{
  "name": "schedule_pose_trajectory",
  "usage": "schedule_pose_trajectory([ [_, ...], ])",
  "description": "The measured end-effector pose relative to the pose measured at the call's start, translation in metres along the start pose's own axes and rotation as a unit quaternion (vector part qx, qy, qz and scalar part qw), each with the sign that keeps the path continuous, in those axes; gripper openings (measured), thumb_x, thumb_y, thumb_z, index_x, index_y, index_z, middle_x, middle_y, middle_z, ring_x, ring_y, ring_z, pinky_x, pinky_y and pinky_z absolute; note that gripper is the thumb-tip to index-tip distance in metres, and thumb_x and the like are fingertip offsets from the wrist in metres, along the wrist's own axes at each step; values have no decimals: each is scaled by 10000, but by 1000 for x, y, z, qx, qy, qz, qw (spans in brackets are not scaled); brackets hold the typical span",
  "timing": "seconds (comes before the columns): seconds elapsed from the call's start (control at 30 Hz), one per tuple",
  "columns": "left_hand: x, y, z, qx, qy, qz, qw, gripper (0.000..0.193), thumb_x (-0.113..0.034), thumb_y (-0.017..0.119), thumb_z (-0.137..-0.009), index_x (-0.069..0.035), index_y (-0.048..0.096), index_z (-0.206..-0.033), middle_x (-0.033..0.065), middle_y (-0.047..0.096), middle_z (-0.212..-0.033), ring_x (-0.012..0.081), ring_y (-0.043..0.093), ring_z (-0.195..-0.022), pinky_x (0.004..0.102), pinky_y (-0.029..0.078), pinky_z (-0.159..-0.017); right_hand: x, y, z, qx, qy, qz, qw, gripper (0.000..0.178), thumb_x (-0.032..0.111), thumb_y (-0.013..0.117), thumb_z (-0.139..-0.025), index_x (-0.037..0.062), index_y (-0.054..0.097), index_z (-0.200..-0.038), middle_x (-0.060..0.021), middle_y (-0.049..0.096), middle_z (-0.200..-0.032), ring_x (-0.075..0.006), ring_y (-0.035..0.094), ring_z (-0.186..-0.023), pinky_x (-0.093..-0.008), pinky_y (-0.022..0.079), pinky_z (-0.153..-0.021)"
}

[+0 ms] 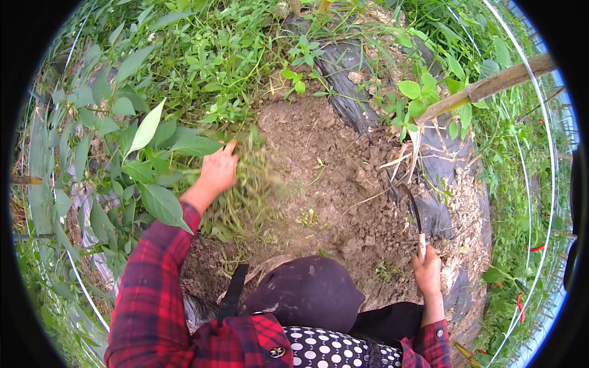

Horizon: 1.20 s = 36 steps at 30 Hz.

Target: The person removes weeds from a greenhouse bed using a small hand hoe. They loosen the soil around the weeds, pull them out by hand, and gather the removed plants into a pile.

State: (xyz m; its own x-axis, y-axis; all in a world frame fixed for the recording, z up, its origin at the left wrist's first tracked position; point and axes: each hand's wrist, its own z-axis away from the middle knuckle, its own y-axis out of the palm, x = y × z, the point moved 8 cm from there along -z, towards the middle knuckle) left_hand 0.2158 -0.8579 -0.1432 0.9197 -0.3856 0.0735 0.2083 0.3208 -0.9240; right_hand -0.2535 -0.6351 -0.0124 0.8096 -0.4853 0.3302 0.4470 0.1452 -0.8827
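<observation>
Plaid sleeves (pixel 153 288) in red and black lie nearest the viewer, at the near side of the brown soil patch (pixel 334 178), together with a spotted black-and-white garment (pixel 343 348) and a dark purple knee (pixel 307 291) overlapping the patch's near edge. Left hand (pixel 219 168): at the patch's left edge, fingers drawn in beside a motion-blurred clump of weeds (pixel 251 184); whether it grips the stems cannot be told. Right hand (pixel 427 270): at the patch's right edge, closed round the pale handle of a sickle (pixel 418 221), whose dark curved blade points toward the far side. Between the hands the patch offers broad open room, while large plant leaves (pixel 162 202) crowd the left forearm (pixel 199 196) and black plastic sheeting (pixel 437 211), with pale dry litter (pixel 469 227) alongside, borders the right side near the blade. Soil texture: smoother at the middle of the patch, cloddy toward its right edge, with small green sprigs (pixel 308 218) scattered over it. Dense green weeds (pixel 208 67) bound the far left side; a wooden stake (pixel 491 89) slants beyond the patch's far right corner. Farther right of the patch run white cords (pixel 545 110) and greenery (pixel 503 214) with red peppers (pixel 521 306).
</observation>
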Motion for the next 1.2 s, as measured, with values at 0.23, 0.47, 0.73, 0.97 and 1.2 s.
schedule_pose_trajectory([
  [0.23,4,7,-70,20,-41,-30,998,746,-340,741,-618,-78,450,-1253,135,398,-1334,291,413,-1208,420,355,-981,4,0,1,4,3,-24,1000,184,110,603,-756,-27,484,-789,-243,556,-647,-420,566,-636,-437,436,-558],
  [0.47,-17,-1,-53,213,-60,18,975,429,-358,665,-651,-9,638,-899,165,624,-999,278,613,-929,386,498,-778,3,4,0,29,3,8,1000,187,120,603,-757,-25,494,-803,-248,559,-658,-421,568,-645,-439,436,-560],
  [0.73,-46,46,99,241,18,46,969,305,-279,600,-669,-13,649,-811,186,629,-906,308,615,-867,399,476,-811,-2,0,2,35,20,-24,999,190,120,612,-764,-24,511,-838,-241,574,-693,-413,578,-676,-430,450,-596],
  [0.97,108,7,137,121,-244,24,962,382,-325,686,-646,-7,642,-852,185,637,-865,331,620,-830,404,508,-740,2,2,1,30,-4,-33,999,180,97,613,-758,-33,494,-794,-233,560,-675,-395,571,-641,-419,441,-578],
  [1.2,30,-18,-1,13,-77,9,997,431,-271,711,-623,-44,612,-976,84,327,-1357,253,361,-1237,495,387,-915,1,5,0,31,9,-29,999,181,88,607,-750,-38,512,-839,-233,566,-680,-396,576,-651,-418,451,-585],
])
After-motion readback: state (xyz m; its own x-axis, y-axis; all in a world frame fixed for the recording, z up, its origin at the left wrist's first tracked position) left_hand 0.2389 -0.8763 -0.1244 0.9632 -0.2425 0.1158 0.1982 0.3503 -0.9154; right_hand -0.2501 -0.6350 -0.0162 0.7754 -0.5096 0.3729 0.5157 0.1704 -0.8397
